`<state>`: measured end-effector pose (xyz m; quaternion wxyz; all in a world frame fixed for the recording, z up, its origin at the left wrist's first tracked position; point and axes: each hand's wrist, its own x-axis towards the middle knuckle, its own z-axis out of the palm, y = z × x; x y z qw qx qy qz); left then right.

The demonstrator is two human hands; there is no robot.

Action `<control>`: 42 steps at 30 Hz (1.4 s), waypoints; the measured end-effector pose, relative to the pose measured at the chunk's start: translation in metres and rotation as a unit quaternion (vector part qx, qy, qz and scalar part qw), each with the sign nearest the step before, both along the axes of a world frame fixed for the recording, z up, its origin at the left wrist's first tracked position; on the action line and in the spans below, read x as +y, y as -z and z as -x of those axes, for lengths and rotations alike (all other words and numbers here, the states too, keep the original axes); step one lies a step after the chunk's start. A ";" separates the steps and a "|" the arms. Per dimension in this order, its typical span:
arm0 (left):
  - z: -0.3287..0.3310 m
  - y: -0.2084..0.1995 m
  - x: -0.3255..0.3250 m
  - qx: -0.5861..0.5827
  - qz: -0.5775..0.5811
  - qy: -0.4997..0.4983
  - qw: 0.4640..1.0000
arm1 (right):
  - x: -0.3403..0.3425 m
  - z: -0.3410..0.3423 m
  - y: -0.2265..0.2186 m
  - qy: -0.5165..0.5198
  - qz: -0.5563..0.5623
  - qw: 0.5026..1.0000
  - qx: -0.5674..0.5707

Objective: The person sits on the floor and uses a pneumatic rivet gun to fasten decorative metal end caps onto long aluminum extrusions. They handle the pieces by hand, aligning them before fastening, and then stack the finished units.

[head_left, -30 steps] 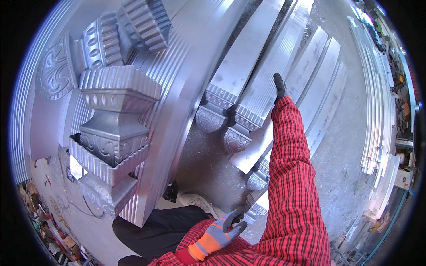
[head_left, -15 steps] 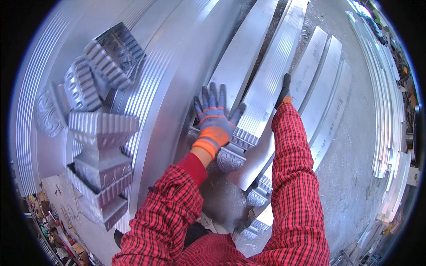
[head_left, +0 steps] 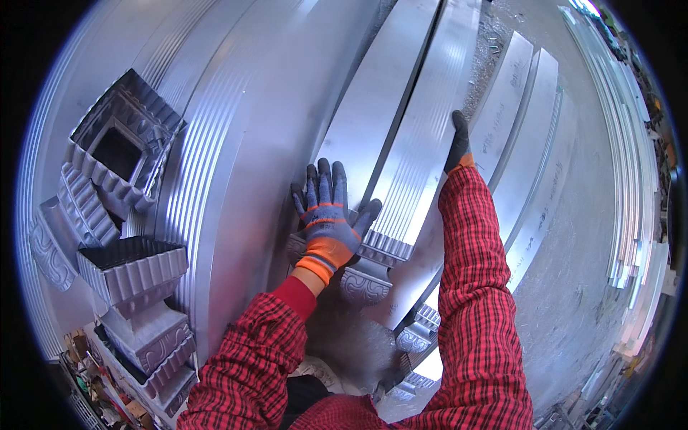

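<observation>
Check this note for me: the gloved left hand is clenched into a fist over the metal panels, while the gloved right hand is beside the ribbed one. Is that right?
Not quite: the head view shows the gloved left hand open, fingers outstretched, over the metal panels, not clenched. The gloved right hand is indeed beside the ribbed one.

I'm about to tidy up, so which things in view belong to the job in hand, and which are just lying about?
In hand, it seems:
smooth panel, under the left hand
ribbed panel, right hand at its edge

Apparently lying about:
ornate metal pieces at left
flat panels beyond the right hand
long strips at far right
</observation>
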<state>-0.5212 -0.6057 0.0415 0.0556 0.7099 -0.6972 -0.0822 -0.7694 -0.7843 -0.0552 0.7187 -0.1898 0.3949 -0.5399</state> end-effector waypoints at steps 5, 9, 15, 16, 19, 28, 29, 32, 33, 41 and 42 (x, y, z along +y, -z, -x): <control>0.003 -0.004 -0.004 -0.022 -0.008 0.002 1.000 | -0.010 0.008 0.009 0.012 -0.019 0.999 0.047; 0.015 -0.012 -0.001 -0.028 -0.015 -0.010 0.999 | -0.005 0.005 0.003 0.091 -0.033 0.970 0.222; -0.004 -0.011 -0.003 -0.020 -0.075 -0.019 0.997 | 0.073 -0.044 -0.054 0.062 0.022 0.854 0.516; -0.010 -0.015 -0.004 0.003 -0.097 -0.006 0.995 | 0.104 -0.069 -0.064 0.035 0.074 0.788 0.610; -0.038 -0.012 -0.006 0.039 -0.160 -0.005 0.986 | 0.167 -0.136 -0.118 -0.168 0.070 0.540 0.822; 0.009 -0.160 0.179 0.312 -0.275 0.121 0.901 | 0.139 -0.093 -0.091 -0.237 -0.008 0.477 0.846; -0.013 -0.185 0.213 0.337 -0.251 0.149 0.895 | 0.141 -0.111 -0.103 -0.274 -0.006 0.524 0.807; -0.052 -0.227 0.272 0.421 -0.198 0.215 0.859 | 0.098 -0.075 -0.114 -0.222 0.046 0.596 0.770; -0.073 -0.244 0.294 0.450 -0.196 0.183 0.852 | 0.113 -0.098 -0.127 -0.186 0.119 0.687 0.692; -0.144 -0.239 0.375 0.662 0.160 -0.250 0.688 | 0.177 -0.259 -0.269 0.006 0.528 0.756 0.387; -0.146 -0.237 0.391 0.613 0.198 -0.257 0.721 | 0.213 -0.286 -0.291 -0.039 0.481 0.789 0.380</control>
